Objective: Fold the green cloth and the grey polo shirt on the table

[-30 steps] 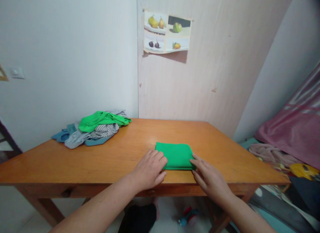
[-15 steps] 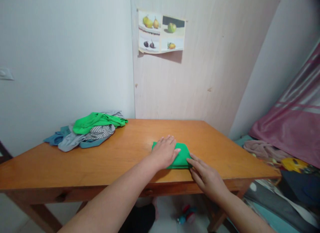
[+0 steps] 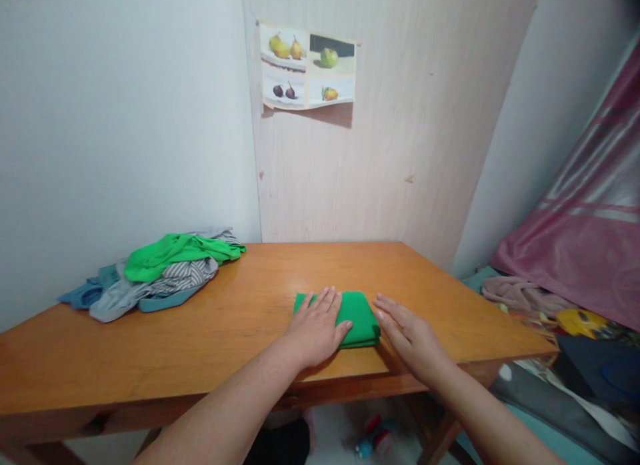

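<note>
A folded green cloth point(image 3: 359, 318) lies on the wooden table point(image 3: 225, 332) near its front edge. My left hand point(image 3: 317, 325) lies flat on the cloth's left half, fingers stretched out. My right hand point(image 3: 407, 335) rests flat on the table against the cloth's right edge, fingers extended and together. Neither hand grips anything.
A heap of unfolded clothes point(image 3: 155, 272), green, striped grey and blue, sits at the table's back left by the white wall. A fruit poster point(image 3: 307, 65) hangs on the wooden panel. Bedding and a pink blanket point(image 3: 575, 252) lie to the right. Toys point(image 3: 373, 435) sit on the floor under the table.
My left hand moved from the cloth's left edge onto its top and flattened. The right hand slid alongside the right edge. The view shifted rightward.
</note>
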A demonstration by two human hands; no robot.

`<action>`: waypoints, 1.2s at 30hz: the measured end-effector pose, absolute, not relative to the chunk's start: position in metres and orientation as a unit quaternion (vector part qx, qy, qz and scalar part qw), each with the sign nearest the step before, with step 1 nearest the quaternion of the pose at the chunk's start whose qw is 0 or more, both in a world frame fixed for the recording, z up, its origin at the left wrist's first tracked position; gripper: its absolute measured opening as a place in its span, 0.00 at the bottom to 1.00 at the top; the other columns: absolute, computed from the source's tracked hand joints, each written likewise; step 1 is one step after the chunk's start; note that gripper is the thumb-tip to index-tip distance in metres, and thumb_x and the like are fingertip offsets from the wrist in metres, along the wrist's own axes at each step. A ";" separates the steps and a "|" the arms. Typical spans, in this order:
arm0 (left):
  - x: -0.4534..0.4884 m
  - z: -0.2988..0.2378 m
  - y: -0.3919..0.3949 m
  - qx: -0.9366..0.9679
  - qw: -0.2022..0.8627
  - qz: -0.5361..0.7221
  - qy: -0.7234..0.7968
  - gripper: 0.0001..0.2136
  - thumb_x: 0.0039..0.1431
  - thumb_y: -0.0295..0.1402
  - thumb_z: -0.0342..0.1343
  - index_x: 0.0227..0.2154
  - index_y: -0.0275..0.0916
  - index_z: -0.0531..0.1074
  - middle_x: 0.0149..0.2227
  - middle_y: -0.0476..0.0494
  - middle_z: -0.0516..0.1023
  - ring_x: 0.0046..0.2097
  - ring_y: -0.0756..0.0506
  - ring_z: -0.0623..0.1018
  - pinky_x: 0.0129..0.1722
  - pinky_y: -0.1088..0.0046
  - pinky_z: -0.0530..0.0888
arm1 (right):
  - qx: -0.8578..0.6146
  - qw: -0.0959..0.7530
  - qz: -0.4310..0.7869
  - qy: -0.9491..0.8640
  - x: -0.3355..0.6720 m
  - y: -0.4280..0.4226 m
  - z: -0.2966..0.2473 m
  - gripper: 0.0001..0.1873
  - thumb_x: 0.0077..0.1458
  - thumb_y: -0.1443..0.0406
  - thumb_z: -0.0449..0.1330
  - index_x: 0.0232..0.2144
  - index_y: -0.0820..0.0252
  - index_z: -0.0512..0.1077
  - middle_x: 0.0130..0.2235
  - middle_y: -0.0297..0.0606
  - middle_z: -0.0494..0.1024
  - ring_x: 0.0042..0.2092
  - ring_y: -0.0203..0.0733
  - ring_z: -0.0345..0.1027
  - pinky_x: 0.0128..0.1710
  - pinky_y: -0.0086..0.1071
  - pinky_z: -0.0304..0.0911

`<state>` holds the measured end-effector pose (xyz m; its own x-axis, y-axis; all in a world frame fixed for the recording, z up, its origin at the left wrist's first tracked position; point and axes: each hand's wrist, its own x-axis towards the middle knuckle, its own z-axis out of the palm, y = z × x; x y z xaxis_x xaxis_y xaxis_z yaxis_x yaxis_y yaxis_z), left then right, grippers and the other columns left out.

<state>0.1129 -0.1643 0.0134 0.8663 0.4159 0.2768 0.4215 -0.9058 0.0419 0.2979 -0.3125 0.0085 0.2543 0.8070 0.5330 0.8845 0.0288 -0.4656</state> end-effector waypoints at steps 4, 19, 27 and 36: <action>0.112 0.015 -0.166 -0.965 0.003 -0.139 -0.221 0.33 0.69 0.54 0.31 0.69 0.38 0.50 0.71 0.39 0.49 0.71 0.39 0.48 0.67 0.50 0.48 | -0.725 0.329 -0.046 -0.604 0.291 -0.280 0.029 0.33 0.67 0.48 0.41 0.62 0.61 0.65 0.66 0.47 0.62 0.67 0.48 0.53 0.66 0.48 0.50; 0.117 0.016 -0.168 -0.962 -0.016 -0.117 -0.246 0.33 0.67 0.52 0.33 0.66 0.37 0.58 0.70 0.37 0.52 0.70 0.36 0.51 0.67 0.46 0.48 | -0.790 0.149 0.065 -0.592 0.265 -0.249 0.022 0.37 0.67 0.47 0.34 0.68 0.60 0.52 0.71 0.43 0.48 0.71 0.54 0.34 0.66 0.61 0.37; 0.118 0.012 -0.165 -0.950 -0.016 -0.124 -0.288 0.37 0.64 0.56 0.36 0.65 0.32 0.59 0.68 0.30 0.56 0.69 0.33 0.54 0.66 0.49 0.52 | -0.799 0.141 0.061 -0.582 0.264 -0.247 0.021 0.37 0.66 0.46 0.34 0.68 0.59 0.53 0.71 0.41 0.49 0.71 0.57 0.36 0.65 0.63 0.37; 0.115 0.008 -0.163 -0.941 -0.020 -0.133 -0.312 0.42 0.61 0.60 0.36 0.67 0.30 0.54 0.68 0.27 0.55 0.69 0.30 0.53 0.66 0.47 0.51 | -0.803 0.151 0.074 -0.572 0.267 -0.246 0.015 0.35 0.67 0.50 0.36 0.68 0.58 0.53 0.71 0.41 0.47 0.71 0.58 0.36 0.64 0.65 0.39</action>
